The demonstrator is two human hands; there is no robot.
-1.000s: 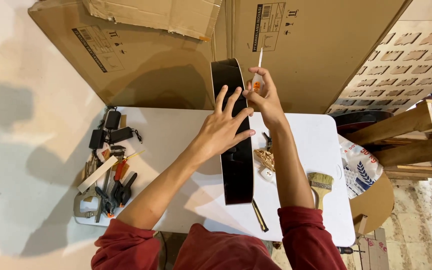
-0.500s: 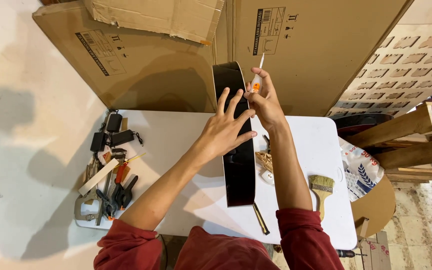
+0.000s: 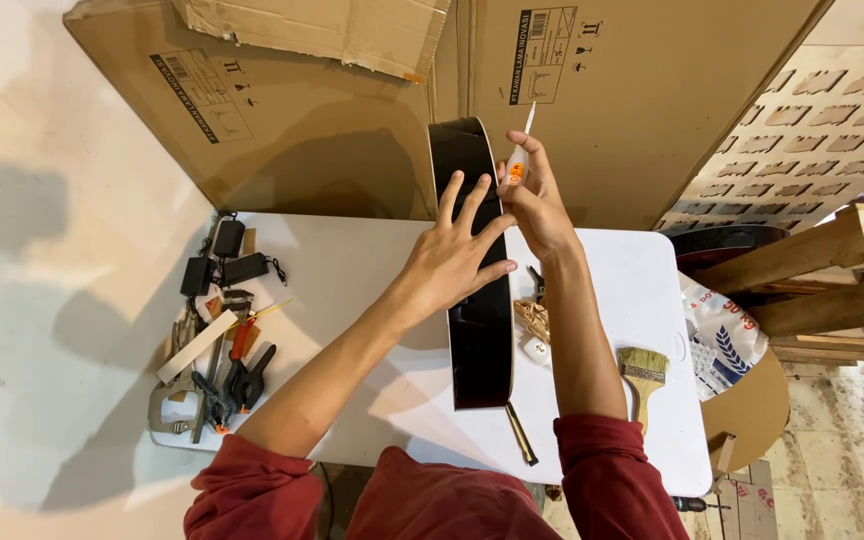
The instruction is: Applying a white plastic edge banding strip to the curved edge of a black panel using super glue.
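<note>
Fingers (image 3: 472, 205) press a glossy black, possibly guitar, body (image 3: 479, 340) standing on edge.

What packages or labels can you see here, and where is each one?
Large brown cardboard box, leaning behind the table's left half, black printed markings.
Second brown cardboard box, behind right, white barcode label.
Small white tube with orange label, in the right hand.
White printed sack, right of the table.

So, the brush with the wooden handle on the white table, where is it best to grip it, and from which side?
Probably grip the paint brush by its bare wooden handle, coming from the near table edge on the right. It lies flat, bristles pointing away, handle toward the person, and the right hand, holding a small tube, is on that side.
</note>
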